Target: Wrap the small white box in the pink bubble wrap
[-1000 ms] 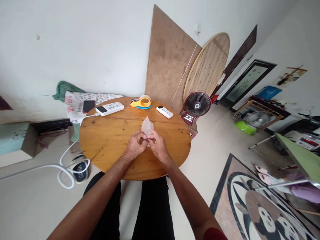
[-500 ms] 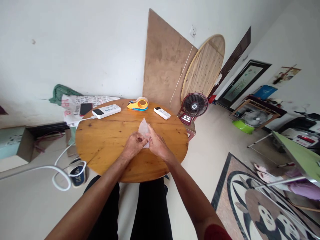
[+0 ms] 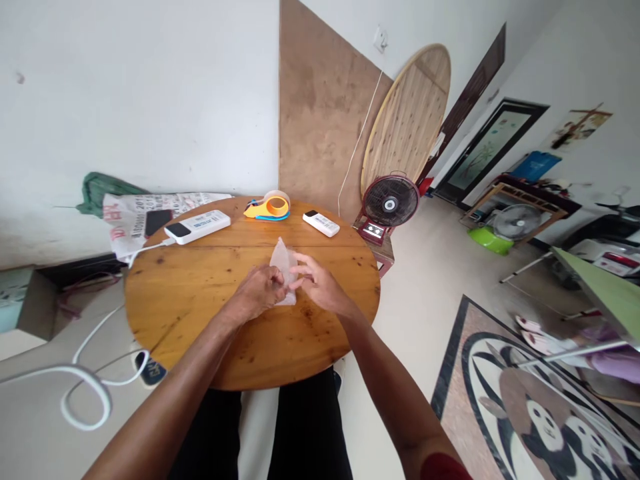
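Note:
A thin, whitish, see-through sheet [image 3: 281, 257] stands over the middle of the round wooden table, tapering to a point at its top. My left hand [image 3: 260, 290] is closed, its fingers pinching the sheet at its left side. On the other side, my right hand [image 3: 320, 283] has its fingers apart, with the fingertips at the sheet's right edge. Whether they touch it I cannot tell. The lower part of the sheet is partly hidden behind my left fingers.
On the wooden table [image 3: 195, 287] are an orange tape dispenser [image 3: 273, 205], a white power bank [image 3: 200, 227] with a white cable, and a smaller white device [image 3: 321, 223]. A dark phone [image 3: 158, 221] lies on a printed sack at the left. A fan [image 3: 390, 203] stands beyond the right edge.
My right hand has drawn slightly away from the sheet and its fingers have spread. My left hand still pinches it. The view has shifted a little.

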Motion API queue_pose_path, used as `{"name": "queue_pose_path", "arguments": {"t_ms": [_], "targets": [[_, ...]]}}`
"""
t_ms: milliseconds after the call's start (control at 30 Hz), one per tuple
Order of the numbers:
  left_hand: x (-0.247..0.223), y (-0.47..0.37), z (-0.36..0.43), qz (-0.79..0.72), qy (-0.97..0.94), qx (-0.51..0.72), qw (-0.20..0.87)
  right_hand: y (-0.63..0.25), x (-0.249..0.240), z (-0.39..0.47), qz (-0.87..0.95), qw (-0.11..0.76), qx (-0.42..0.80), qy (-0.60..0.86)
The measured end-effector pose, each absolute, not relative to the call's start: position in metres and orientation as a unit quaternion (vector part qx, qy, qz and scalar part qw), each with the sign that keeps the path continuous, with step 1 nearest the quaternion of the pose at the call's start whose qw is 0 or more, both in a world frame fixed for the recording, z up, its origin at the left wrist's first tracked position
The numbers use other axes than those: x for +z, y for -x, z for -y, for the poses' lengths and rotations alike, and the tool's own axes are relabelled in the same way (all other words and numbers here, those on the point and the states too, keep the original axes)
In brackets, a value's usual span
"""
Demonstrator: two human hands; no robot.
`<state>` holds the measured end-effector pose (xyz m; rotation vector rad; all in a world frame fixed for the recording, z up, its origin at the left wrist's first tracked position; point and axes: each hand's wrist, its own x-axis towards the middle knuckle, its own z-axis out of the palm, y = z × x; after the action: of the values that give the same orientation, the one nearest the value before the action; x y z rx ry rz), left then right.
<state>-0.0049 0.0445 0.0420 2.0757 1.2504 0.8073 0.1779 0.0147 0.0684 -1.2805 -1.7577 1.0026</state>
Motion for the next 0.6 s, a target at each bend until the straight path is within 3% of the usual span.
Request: {"name": "queue_pose_path", "arguments": {"t_ms": [167,400,600], "targets": [[0.043,0.008,-0.050,-0.462,-0.813,0.281,0.216,-0.196,0.053,-0.051,0.647,0.436,0.339,0.526],[0.029,0.011,-0.055,-0.412,-0.819,0.328,0.226,-0.199,0.051,-0.104,0.795,0.318,0.256,0.449],[0.033,0.009,-0.051,-0.426,-0.816,0.310,0.238,-0.192,0.045,-0.114,0.826,0.267,0.235,0.436]]}}
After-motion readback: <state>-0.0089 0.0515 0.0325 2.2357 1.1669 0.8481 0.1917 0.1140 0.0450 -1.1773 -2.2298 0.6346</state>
